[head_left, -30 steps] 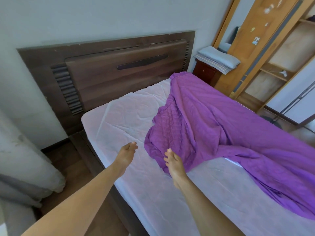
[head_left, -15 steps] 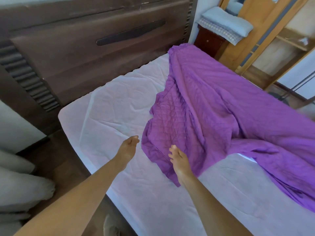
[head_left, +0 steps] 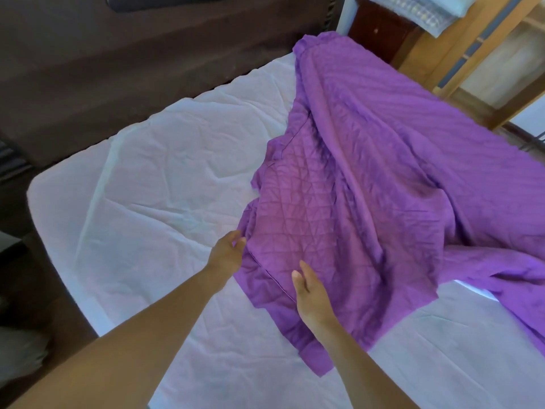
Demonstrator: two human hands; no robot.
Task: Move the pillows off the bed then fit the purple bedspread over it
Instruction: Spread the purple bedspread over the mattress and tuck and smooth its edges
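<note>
The purple bedspread (head_left: 368,160) lies bunched and folded over the right half of the bed, its quilted underside turned up near me. The bed's white sheet (head_left: 153,184) is bare on the left half. My left hand (head_left: 228,255) reaches the bedspread's left edge, fingers relaxed and just touching the fabric. My right hand (head_left: 312,293) lies over the fold close to the near edge, fingers straight, resting on the cloth. The pillows (head_left: 413,7) are stacked on a nightstand at the top right, partly cut off by the frame.
A dark wooden headboard (head_left: 147,54) runs along the top left. A reddish nightstand (head_left: 380,33) stands beyond the bed's far corner, beside a light wooden wardrobe (head_left: 483,54). Dark floor and grey cloth (head_left: 20,352) lie at the left.
My head has leaned in and down over the bed. Both hands have moved forward onto the bedspread's near folded edge; the left hand now touches it.
</note>
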